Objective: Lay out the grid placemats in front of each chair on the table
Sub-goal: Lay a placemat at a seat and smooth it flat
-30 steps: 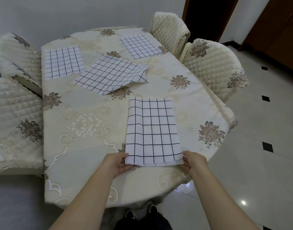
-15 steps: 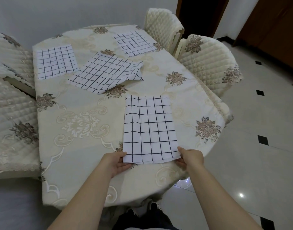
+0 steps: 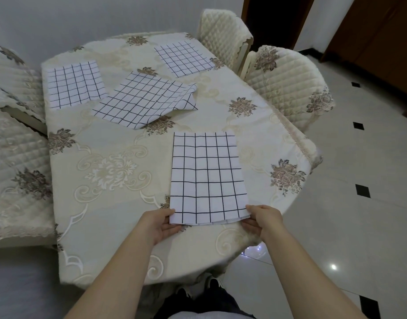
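Hands — left [image 3: 160,223], right [image 3: 262,218] — pinch unlettered placemat [image 3: 207,176] on table [image 3: 101,139].

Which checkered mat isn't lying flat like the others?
The middle placemat, lying crooked in the table's centre. Its right corner is folded over and lifted. The other three lie flat, including the near one held by both hands.

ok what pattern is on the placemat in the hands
White with a black grid on the placemat, clearest in the head view.
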Demonstrator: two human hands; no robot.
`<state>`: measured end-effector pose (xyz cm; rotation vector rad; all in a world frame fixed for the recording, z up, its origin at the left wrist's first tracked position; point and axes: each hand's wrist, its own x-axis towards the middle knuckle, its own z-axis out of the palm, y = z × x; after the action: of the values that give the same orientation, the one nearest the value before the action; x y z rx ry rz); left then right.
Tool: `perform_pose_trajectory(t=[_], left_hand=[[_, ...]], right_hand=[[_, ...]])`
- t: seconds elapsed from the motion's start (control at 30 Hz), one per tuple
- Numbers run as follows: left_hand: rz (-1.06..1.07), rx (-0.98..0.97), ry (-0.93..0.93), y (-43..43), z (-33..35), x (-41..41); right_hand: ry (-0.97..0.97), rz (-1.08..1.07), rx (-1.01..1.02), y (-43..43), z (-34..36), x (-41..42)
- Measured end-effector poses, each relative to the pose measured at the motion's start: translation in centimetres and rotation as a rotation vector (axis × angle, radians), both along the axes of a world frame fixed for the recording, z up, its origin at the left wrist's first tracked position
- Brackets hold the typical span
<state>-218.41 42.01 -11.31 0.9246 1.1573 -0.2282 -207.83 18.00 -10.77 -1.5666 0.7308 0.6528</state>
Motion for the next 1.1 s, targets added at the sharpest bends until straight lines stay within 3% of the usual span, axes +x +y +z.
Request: perform_pose_trajectory(t=[0.27,0.43,0.7,0.93,1.1], left_hand=[[-0.02,0.01,0.003,0.2,-0.2,-0.3],[-0.013,0.032,-0.005,-0.3,0.2,-0.3],[0.06,0.05,-0.057,-0.4,1.5,0.0],[0.177,0.018,-0.144,1.2,3.9,0.2],[0.23,0.016,-0.237,2.5,6.6,0.8]], right_hand=[[-0.003,-0.078,0.004,-0.3,-0.9,-0.8],[0.008,-0.067,-0.054,-0.1,-1.0,-0.9],[0.065,-0.009,0.025,1.5,0.9,-0.6],[0.067,-0.124,0.323,2.7,4.3,0.6],[0.052,-0.104,0.411,4.3,6.4,2.5]])
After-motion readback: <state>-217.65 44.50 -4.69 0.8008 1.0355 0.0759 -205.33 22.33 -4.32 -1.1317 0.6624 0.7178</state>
